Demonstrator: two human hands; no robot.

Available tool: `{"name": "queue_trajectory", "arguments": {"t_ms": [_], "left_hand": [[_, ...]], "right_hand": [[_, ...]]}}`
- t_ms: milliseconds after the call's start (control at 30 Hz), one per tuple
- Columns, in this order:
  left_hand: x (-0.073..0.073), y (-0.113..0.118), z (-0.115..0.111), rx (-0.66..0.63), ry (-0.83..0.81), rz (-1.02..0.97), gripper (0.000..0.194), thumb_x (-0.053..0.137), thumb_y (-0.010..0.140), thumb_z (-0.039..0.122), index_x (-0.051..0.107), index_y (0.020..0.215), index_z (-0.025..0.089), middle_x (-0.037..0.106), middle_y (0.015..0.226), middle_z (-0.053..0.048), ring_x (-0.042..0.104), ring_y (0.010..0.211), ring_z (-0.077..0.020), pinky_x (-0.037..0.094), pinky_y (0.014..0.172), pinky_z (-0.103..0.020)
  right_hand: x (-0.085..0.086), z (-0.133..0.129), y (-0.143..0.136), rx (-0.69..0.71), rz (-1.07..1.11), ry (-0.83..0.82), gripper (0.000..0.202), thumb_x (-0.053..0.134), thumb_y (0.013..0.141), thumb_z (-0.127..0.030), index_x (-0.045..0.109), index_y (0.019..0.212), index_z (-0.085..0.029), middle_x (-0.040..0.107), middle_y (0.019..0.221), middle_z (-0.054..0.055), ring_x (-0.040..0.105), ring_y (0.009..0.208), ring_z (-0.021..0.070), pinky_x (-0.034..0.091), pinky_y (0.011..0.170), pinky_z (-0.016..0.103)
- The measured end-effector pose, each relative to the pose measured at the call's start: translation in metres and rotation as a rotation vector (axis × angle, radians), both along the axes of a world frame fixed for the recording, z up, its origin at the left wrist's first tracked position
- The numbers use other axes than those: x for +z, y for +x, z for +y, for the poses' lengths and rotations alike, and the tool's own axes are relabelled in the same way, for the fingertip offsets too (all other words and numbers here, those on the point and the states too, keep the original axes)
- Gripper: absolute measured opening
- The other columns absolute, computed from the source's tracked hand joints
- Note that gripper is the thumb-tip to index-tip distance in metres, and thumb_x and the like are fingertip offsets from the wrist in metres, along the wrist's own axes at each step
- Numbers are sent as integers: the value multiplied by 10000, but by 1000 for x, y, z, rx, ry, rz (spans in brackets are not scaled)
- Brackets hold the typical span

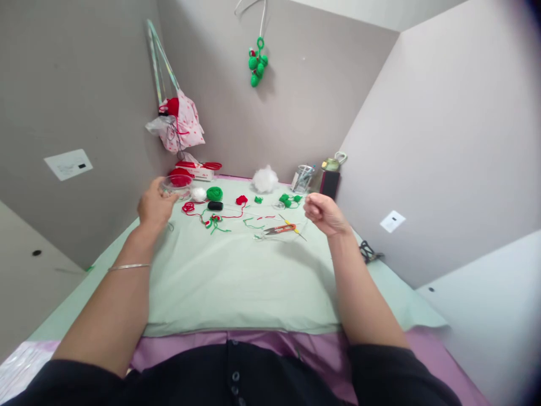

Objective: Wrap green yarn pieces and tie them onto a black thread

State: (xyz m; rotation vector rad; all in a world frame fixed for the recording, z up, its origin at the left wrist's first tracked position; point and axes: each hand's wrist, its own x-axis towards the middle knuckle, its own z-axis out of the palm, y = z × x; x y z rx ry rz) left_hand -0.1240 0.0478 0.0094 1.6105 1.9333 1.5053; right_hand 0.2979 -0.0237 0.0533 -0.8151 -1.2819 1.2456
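My left hand (155, 204) is at the left of the table, its fingers closed on the rim of a clear round container (177, 182). Next to that container are a white ball (198, 194) and a green yarn ball (214, 194). On the right, my right hand (323, 213) is raised with its fingers curled together; whatever it may hold is too small to make out. Left of it lie orange-handled snips (279, 229) and a yellow-handled hook (292, 224). Small green crocheted pieces (289, 200) sit behind them.
A black thread spool (215, 206) and red yarn (241, 200) lie mid-table. White stuffing (265, 179), a clear pen cup (302, 179) and a bottle (331, 164) stand along the back wall. A pink dotted bag (188, 121) hangs at the left.
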Motion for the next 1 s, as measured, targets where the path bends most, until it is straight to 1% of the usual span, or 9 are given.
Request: {"name": "queue_trajectory", "arguments": {"t_ms": [67,133,200,267,400,533,633,833,1000], "left_hand": [[3,24,-11,-68,64,2,229,650,789,371,726,835,160,458,575,37,407,582,-125,292,585,-268],[7,52,-27,-288,52,-57,345,596,832,444,716,701,148,418,535,28,385,564,-124,304,582,-271],[10,78,-44,-502,33,-153,318,653,794,435,753,910,157,405,557,43,360,558,-114,296,564,-261],[12,99,-58,-737,-52,-216,452,698,765,430,707,1144,185,378,586,61,325,547,-101,271,542,-250],[9,119,-73,-1008,-289,-148,401,704,760,464,752,1034,175,333,562,61,271,537,-91,206,517,-255],[8,117,-72,-1024,-385,-178,337,720,730,464,752,852,152,453,589,37,260,521,-77,177,497,-257],[10,107,-64,-998,-383,-258,308,725,730,454,722,820,159,410,546,50,259,499,-71,172,481,-246],[14,67,-35,-773,-191,-531,268,758,693,385,685,796,148,344,493,70,237,446,-55,144,440,-228],[15,32,-16,-638,-50,-621,220,759,663,313,675,781,148,307,474,84,211,424,-51,130,409,-222]], "right_hand": [[-5,-1,-15,27,-117,-40,275,757,748,-381,617,709,-149,375,460,-77,222,429,35,148,418,204],[-10,-4,-33,66,-219,-53,275,738,769,-392,641,721,-139,388,447,-74,246,431,36,179,441,214],[-14,-8,-50,115,-302,-71,271,730,769,-392,664,727,-133,416,449,-66,271,436,41,193,455,224],[-19,-11,-66,180,-358,-96,259,723,765,-384,688,746,-128,457,469,-53,293,444,44,176,457,228],[-29,-15,-85,277,-414,-113,243,694,785,-375,710,780,-133,491,490,-41,319,457,53,173,463,229],[-34,-14,-88,285,-433,-106,252,683,798,-389,706,791,-138,501,500,-38,312,463,57,171,461,230],[-30,-13,-83,296,-411,-93,320,663,822,-441,683,744,-132,486,502,-38,293,466,54,171,462,234],[-19,-8,-57,236,-332,-96,295,721,781,-422,660,775,-134,443,483,-59,282,457,50,181,472,232],[-17,1,-31,162,-246,-71,296,729,778,-413,603,736,-149,387,474,-76,247,452,48,160,470,230]]}}
